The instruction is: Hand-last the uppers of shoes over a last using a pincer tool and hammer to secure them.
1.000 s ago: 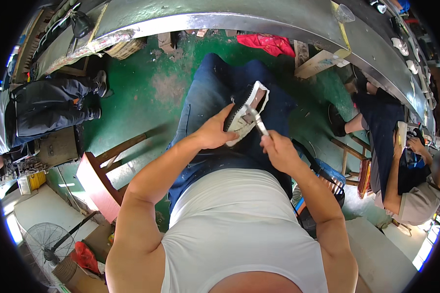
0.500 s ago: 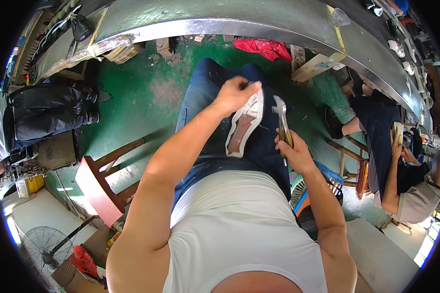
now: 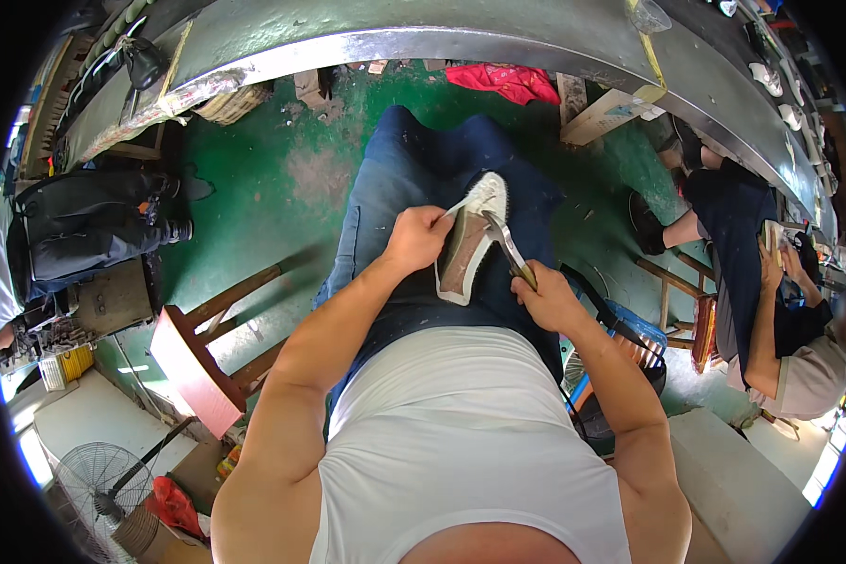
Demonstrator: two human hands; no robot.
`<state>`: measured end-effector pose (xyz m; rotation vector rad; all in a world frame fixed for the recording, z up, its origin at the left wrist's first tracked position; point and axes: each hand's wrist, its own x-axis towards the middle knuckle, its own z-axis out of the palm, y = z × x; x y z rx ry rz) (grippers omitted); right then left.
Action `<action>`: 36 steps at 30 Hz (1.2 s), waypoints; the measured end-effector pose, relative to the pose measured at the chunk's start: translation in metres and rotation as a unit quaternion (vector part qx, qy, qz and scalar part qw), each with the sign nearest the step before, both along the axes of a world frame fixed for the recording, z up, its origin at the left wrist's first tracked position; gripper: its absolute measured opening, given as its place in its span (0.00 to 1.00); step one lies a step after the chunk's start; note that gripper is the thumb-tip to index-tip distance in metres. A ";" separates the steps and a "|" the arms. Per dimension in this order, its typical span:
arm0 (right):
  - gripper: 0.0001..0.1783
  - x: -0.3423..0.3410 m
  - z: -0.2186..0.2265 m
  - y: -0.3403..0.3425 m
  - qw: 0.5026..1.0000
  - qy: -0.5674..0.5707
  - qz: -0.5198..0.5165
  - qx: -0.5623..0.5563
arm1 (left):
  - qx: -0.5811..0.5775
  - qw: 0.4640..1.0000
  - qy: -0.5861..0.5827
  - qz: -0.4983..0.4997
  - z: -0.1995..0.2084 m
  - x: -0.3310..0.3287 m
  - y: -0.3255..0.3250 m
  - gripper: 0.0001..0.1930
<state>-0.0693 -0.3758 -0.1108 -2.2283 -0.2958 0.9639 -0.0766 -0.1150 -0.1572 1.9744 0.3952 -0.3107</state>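
Head view: white shoe (image 3: 464, 259) lies sole up on the person's lap (image 3: 355, 258), between the thighs, toe pointing to the knee edge, heel to the waist edge. Brown bottom showing, white rim around it. Left hand (image 3: 415, 240) is at the shoe's left side, fingers pinched narrow on a thin white strip (image 3: 457, 209) that runs to the rim near the toe; can't tell if strip and upper are one piece. Right hand (image 3: 547, 301) is off the shoe's right side, fingers wrapped around the handle of a metal hand tool (image 3: 509, 246), tilted, its head against the rim just behind the toe. Around it: bench (image 3: 395, 36) runs across beyond the knees; clear cup (image 3: 649, 15) by its near edge, right of middle, black shoe (image 3: 143, 64) toward its left end, pale shoe (image 3: 766, 79) toward its right end. Red cloth (image 3: 504, 83) on green floor (image 3: 258, 202) under the near edge. At right, a co-worker (image 3: 799, 371) holds another pale shoe (image 3: 772, 241).
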 end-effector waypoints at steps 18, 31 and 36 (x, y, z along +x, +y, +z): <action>0.12 0.101 0.080 0.018 0.945 0.271 0.164 -0.088 | 0.222 0.946 -0.210 -0.105 0.034 -0.009 -0.035 0.14; 0.14 0.027 0.005 0.033 0.996 -0.003 0.091 0.004 | -0.487 0.857 0.073 0.152 -0.027 -0.008 -0.025 0.36; 0.12 0.003 -0.019 0.030 0.953 0.231 -0.141 0.139 | -0.465 0.862 0.094 0.177 -0.022 0.005 -0.028 0.36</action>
